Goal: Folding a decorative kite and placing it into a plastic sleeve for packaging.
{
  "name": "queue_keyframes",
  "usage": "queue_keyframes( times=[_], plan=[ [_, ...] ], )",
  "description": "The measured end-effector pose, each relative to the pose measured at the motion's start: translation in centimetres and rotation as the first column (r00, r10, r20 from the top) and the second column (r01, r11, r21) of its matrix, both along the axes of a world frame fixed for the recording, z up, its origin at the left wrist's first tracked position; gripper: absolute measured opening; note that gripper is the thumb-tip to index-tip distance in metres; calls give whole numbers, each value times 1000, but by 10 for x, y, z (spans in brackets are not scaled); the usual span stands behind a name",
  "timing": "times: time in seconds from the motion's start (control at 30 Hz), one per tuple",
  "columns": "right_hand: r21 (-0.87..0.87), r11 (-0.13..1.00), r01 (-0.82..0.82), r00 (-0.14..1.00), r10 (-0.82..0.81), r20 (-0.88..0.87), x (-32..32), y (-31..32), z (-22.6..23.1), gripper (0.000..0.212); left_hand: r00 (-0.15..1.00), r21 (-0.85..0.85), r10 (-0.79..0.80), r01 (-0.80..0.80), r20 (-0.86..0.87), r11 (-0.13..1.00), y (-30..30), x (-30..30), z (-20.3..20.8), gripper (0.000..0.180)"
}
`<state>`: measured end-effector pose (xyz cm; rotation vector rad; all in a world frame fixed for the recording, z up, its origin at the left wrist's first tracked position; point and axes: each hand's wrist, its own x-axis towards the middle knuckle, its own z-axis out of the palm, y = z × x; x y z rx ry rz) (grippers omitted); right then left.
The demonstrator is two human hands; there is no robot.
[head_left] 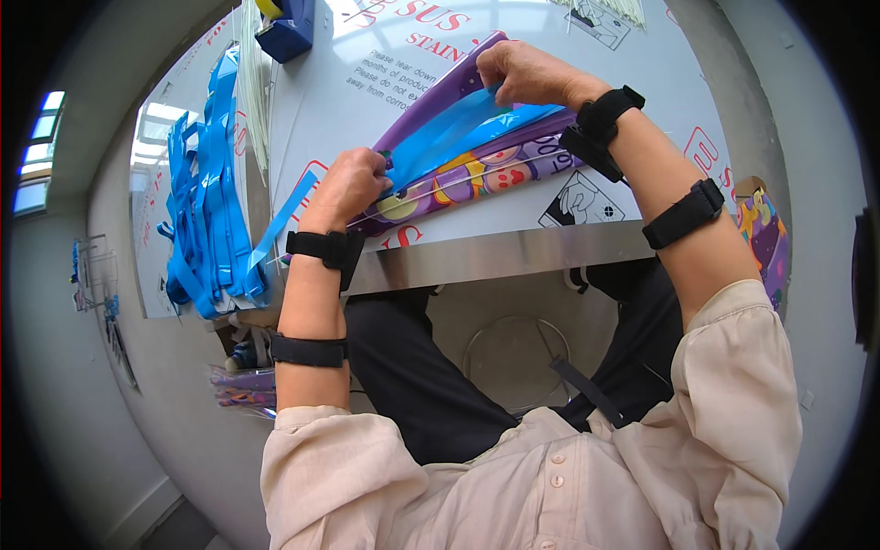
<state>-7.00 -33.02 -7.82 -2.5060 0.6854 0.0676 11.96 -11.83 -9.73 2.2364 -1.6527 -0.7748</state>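
Purple printed pouch (pixel 477 170) with blue strip (pixel 440 137) lying on steel desk (pixel 477 257). Left hand (pixel 346 188) fingers clamped on near end, right hand (pixel 527 75) fingers pinching far end. Blue strips (pixel 206 211) heaped left of pouch.

Looks like a small factory packing station: a steel workbench (pixel 513 257) with protective film on it, a heap of blue plastic strips (pixel 206 211) at its left edge, plus bare grey walls.
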Motion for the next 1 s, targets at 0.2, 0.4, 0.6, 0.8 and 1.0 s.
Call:
queue_keyframes(
  times=[0.2,0.4,0.6,0.8,1.0],
  plan=[
    [211,974,88,995,-78,-58,-25,-8,2,11,999,8,-18,18,41,1000,-1,-1,2,13],
    [296,912,282,948,-313,61,-39,-5,-21,20,998,14,-14,14,63,1000,-2,-1,2,13],
    [110,953,283,940,-299,166,-41,-9,-17,20,999,36,4,-5,34,999,-2,0,0,13],
    [71,993,95,948,-112,298,-38,7,-19,17,999,14,-9,9,38,1000,-2,-1,0,13],
    [374,892,252,917,-344,201,-46,1,-9,13,1000,23,0,0,10,1000,-1,0,0,14]
  ],
)
